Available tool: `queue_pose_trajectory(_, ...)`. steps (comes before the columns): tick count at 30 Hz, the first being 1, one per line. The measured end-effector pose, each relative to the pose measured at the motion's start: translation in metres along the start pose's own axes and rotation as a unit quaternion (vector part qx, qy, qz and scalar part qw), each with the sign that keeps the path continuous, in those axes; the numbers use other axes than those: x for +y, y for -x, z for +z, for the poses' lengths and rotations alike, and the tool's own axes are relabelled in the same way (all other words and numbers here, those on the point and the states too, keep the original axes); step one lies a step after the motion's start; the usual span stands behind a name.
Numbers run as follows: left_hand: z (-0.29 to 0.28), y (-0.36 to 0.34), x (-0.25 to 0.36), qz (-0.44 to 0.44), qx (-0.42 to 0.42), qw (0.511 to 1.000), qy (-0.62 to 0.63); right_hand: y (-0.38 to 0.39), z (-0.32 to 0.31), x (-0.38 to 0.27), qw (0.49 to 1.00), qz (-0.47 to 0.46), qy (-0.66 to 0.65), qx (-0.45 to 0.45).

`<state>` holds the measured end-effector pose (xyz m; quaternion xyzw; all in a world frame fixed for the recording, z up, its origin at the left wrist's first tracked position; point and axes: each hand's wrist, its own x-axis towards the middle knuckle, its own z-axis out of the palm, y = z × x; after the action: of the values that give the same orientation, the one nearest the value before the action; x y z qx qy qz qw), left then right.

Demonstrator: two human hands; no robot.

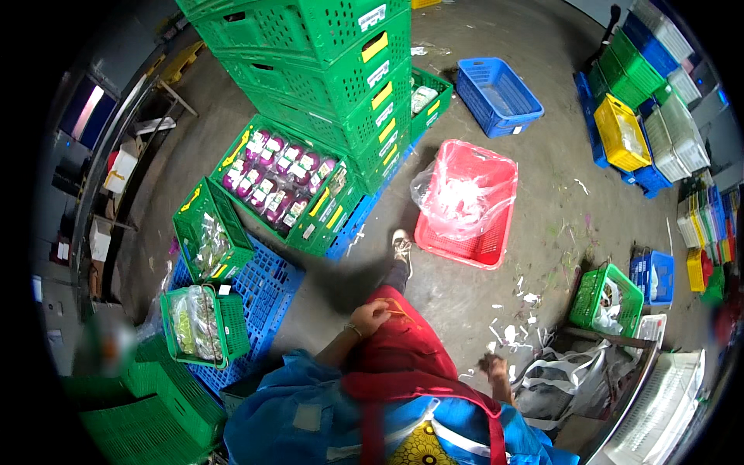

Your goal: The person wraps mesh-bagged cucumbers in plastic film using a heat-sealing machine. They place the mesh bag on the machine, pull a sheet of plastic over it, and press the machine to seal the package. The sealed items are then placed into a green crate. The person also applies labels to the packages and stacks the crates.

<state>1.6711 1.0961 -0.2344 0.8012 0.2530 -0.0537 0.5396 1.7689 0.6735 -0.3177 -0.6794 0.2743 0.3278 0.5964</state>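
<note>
My left hand (pixel 370 316) is in front of the red apron (pixel 403 341) at my thigh, its fingers curled together. Thin orange strands show on the apron by its fingertips; whether the hand holds them or anything else is hidden. My right hand (pixel 496 367) hangs low at my right side, its fingers dark and smeared. Ahead of my forward shoe (pixel 401 246) sits a red crate (pixel 484 249) with a clear plastic bag (pixel 457 198) in it. At left, a green crate (pixel 310 218) holds several labelled packs of purple produce (pixel 267 174), well away from both hands.
Tall stacked green crates (pixel 333 85) rise ahead left, beside blue pallets (pixel 267 291). A green basket (pixel 232 325) of bagged vegetables stands near left. A blue crate (pixel 496 105) lies beyond the red one. White scraps (pixel 510 335) litter the floor near a green basket (pixel 632 298) at right.
</note>
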Motion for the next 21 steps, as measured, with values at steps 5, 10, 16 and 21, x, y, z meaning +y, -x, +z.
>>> queue_pose_trajectory(5, 0.0, -0.002, -0.016, -0.019, -0.079, 0.997, 0.011, 0.003, 0.071, -0.118, 0.991, -0.106, 0.014, -0.079)
queue_pose_trajectory(10, -0.036, -0.036, -0.002, -0.016, -0.068, 0.997, 0.037, -0.033, 0.093, -0.083, 0.988, -0.051, 0.057, -0.134)
queue_pose_trajectory(16, -0.104, -0.089, -0.046, -0.037, 0.095, 0.992, 0.071, -0.158, 0.123, -0.011, 0.842, 0.062, 0.497, -0.199)
queue_pose_trajectory(21, -0.13, -0.13, -0.099, -0.066, 0.078, 0.978, 0.182, -0.089, 0.22, -0.177, 0.983, -0.064, 0.1, -0.14)
